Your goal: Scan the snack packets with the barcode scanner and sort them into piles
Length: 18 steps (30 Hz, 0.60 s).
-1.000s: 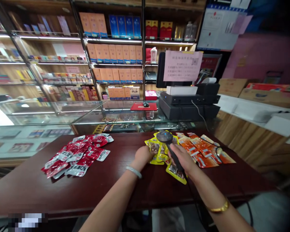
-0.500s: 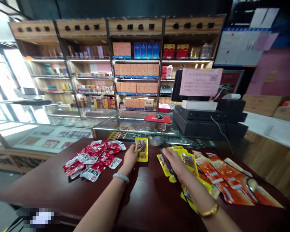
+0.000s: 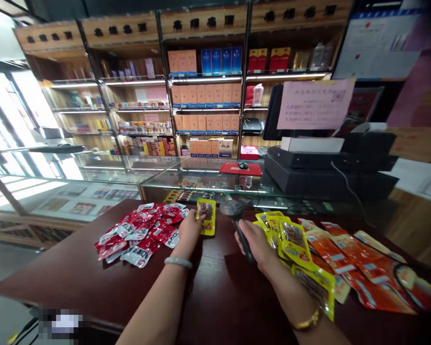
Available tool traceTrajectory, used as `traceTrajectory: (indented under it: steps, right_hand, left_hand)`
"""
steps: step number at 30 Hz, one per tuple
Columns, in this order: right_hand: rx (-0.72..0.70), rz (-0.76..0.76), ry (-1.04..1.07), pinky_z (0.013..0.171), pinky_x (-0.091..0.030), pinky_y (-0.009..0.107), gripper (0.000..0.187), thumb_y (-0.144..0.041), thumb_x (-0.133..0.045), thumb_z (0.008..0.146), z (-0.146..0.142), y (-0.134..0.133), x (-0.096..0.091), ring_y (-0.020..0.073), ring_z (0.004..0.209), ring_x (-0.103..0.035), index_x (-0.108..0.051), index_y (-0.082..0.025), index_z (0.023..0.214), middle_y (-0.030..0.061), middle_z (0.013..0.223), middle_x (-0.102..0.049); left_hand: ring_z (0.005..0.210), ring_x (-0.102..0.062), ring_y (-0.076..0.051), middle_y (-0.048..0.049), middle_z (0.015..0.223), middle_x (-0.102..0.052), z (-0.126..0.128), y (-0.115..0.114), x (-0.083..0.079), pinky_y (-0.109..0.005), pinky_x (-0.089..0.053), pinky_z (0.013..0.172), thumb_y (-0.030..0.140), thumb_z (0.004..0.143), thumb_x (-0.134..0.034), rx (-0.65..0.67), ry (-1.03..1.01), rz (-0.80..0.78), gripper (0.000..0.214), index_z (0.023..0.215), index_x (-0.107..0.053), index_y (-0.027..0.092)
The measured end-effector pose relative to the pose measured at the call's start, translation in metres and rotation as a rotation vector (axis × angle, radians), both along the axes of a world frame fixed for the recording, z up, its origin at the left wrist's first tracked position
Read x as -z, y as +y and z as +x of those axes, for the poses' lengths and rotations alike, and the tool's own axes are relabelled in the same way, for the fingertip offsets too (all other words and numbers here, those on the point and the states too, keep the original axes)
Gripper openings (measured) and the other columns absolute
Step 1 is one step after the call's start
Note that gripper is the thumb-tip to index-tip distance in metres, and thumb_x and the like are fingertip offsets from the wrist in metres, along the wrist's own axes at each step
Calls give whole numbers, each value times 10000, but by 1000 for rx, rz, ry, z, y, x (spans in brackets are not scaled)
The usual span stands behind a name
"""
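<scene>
My left hand [image 3: 189, 231] grips the left edge of a yellow snack packet [image 3: 209, 219], which stands tilted up near the back of the dark table. In my right hand [image 3: 255, 242] is a black barcode scanner [image 3: 241, 230], its head pointing left toward that packet, a short gap between them. To the right of the scanner lies a pile of yellow snack packets [image 3: 295, 239], partly behind my right forearm. A heap of red and silver packets [image 3: 143, 230] is left of my left hand. Orange packets [image 3: 348, 258] spread out at the far right.
Past the dark wooden table [image 3: 68, 273] is a glass display counter [image 3: 201, 179] with a red mouse pad [image 3: 233, 168]. A cash register [image 3: 326, 167] and a monitor with a pink sheet [image 3: 314, 105] stand back right. Shelves of boxes [image 3: 204, 96] line the wall.
My right hand and the scanner have moved slightly left and away from the yellow pile. My left hand with the yellow packet has shifted a little left. The camera view has turned slightly.
</scene>
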State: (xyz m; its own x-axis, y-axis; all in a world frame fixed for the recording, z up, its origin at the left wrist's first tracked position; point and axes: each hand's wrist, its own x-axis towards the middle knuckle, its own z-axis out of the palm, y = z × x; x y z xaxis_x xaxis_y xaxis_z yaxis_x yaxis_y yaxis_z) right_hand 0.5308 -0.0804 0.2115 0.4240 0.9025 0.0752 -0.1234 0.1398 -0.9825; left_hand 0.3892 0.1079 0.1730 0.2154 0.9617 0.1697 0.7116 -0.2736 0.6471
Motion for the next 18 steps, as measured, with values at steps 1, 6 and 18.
traceTrajectory:
  steps: [1,6,18]
  right_hand:
    - [2,-1,-14,338,-306,180,488,-688,-592,778,0,0,1,62,361,-380,-466,-220,719,-76,525,-494]
    - [-15,-4,-125,334,-313,184,450,-657,-589,797,4,-1,0,71,369,-408,-516,-215,751,-66,535,-517]
    - [132,64,-99,391,-347,222,496,-686,-623,763,56,-18,-22,94,410,-440,-505,-213,671,-43,532,-526]
  left_hand:
    - [850,-671,-270,-97,909,-718,-3,1,-1,-303,-426,680,468,889,-522,-41,39,30,304,1056,-603,228]
    - [1222,-509,-370,-204,1308,-587,-4,-2,-7,-454,-382,988,410,858,-575,-248,112,338,563,1346,-489,143]
    - [1159,-532,-363,-182,1154,-661,75,-104,-6,-463,-366,1000,599,795,-608,428,286,114,472,1024,-713,200]
